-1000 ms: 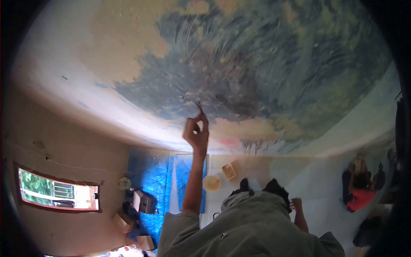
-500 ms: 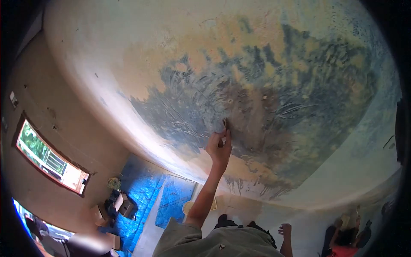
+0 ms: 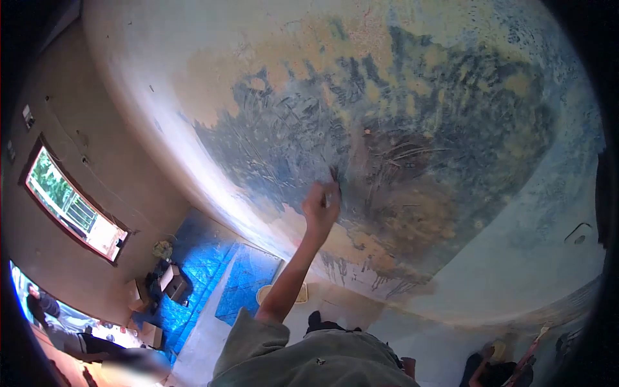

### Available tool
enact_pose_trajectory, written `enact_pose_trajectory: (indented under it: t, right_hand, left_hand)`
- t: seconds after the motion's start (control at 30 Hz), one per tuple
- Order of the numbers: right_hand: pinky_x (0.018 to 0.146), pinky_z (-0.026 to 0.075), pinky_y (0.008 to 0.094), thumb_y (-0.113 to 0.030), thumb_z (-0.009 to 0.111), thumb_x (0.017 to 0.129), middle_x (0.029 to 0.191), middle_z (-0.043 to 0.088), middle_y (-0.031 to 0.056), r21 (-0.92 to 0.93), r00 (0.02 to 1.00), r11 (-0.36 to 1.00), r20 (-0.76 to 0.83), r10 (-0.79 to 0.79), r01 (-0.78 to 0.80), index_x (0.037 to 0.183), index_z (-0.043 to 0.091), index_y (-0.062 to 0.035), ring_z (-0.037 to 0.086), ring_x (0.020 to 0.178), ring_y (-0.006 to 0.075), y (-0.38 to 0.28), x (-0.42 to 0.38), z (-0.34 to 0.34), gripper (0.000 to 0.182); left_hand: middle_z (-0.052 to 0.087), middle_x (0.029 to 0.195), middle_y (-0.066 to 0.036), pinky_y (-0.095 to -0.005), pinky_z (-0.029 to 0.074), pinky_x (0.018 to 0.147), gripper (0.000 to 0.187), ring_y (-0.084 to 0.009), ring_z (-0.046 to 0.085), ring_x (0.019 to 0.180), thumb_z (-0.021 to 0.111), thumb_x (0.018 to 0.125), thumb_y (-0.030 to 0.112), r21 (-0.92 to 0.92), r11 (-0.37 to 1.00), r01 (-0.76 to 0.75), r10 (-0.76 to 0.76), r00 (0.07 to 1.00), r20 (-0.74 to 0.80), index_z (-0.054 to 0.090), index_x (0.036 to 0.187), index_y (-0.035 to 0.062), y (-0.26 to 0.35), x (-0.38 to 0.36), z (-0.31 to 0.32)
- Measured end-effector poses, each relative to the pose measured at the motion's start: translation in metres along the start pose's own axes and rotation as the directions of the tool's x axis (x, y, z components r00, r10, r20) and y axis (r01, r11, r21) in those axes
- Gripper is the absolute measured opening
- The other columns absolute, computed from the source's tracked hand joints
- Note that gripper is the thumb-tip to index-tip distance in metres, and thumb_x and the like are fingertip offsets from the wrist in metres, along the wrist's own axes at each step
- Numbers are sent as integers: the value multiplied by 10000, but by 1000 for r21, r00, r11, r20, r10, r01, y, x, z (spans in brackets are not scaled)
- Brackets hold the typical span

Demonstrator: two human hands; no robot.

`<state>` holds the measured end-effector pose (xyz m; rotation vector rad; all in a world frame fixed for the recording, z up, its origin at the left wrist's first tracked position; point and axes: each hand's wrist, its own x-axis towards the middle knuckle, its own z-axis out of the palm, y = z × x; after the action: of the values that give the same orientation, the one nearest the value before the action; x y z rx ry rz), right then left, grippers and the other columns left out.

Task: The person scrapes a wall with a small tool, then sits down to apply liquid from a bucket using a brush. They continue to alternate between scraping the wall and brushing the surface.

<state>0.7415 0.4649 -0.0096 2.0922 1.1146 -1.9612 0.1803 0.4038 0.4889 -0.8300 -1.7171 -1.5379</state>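
Note:
My left hand (image 3: 321, 201) is raised to a large curved wall (image 3: 412, 232) painted in patchy dark blue-grey, ochre and brown. Its fingers are pinched on a small dark thin piece (image 3: 334, 173), whose tip is at or close to the painted surface; its kind is too small to make out. Streaks and drips of paint run down the lower edge of the dark patch. Beside my torso, my right hand (image 3: 408, 366) hangs low, mostly hidden and blurred, so its fingers do not show.
Below left, a blue tarp (image 3: 193, 284) covers floor near cardboard boxes (image 3: 173, 284). A yellowish tub (image 3: 302, 294) stands behind my left forearm. One person (image 3: 500, 371) is low at right, by a light-tipped stick (image 3: 543, 331); another (image 3: 48, 309) is at far left, below a window (image 3: 74, 206).
The view has shifted, and my left hand appears slightly up and left, still pinching the small piece at the wall. My right hand has gone mostly out of sight beside my torso.

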Motion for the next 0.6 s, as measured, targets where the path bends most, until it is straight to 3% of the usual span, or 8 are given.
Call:
enact_pose_trajectory:
  t: [0.1,0.23,0.3,0.4,0.5,0.53,0.57,0.6]
  right_hand:
    - [611,518,468,-263,539,831,897,617,180,18,999,998,12,-53,53,1055,563,-51,619,740,328,-30,9,-7,310]
    - [575,531,451,-231,539,838,844,617,171,-5,995,997,67,-75,76,1025,573,-38,623,713,319,-37,17,3,271]
    - [557,536,449,-220,535,846,829,618,167,42,994,996,61,-87,84,1022,567,-39,625,691,316,-48,24,4,254]
    - [522,535,426,-212,540,848,808,616,154,79,985,982,-16,-171,171,1023,556,-48,621,629,303,-76,26,10,240]
    - [478,525,403,-202,553,846,780,611,145,129,975,968,-92,-204,215,1003,556,-46,612,574,281,-97,10,31,221]
    - [478,525,403,-202,553,846,780,611,145,128,974,968,-99,-202,214,1003,556,-46,612,574,281,-104,4,42,221]
    - [460,519,387,-205,562,849,769,609,136,88,963,961,-92,-255,263,995,557,-50,607,556,263,-105,0,53,213]
    - [443,512,370,-208,571,851,759,607,127,45,948,950,-85,-306,310,988,558,-54,603,538,246,-108,-14,74,207]
  left_hand:
    - [401,511,-39,-249,289,431,164,-102,375,455,702,743,87,84,996,-16,18,1000,-17,581,634,66,2,4,-6]
    - [452,532,-43,-243,298,469,128,-69,366,500,722,746,116,106,994,-10,36,967,-253,636,705,32,15,114,-19]
    - [475,556,-39,-245,284,465,138,-71,370,501,729,749,116,-3,985,-175,160,906,-392,637,725,15,22,158,-17]
    - [478,559,-38,-282,287,457,159,-116,359,470,678,777,58,64,973,-223,227,866,-445,576,658,29,21,153,-4]
    - [362,517,-33,-291,236,432,277,-130,303,452,697,770,93,86,983,-162,180,936,-303,488,592,57,-2,77,4]
    - [442,556,-81,-332,285,426,147,-208,377,432,673,767,50,142,979,-148,172,969,-175,559,676,69,-14,39,1]
    - [492,594,-113,-361,355,448,109,-275,470,466,663,774,63,92,995,-36,37,999,-8,568,720,67,-37,-7,-2]
    - [561,670,-135,-389,433,520,81,-321,569,586,648,779,74,55,998,26,-36,979,198,572,761,53,-69,-82,-11]
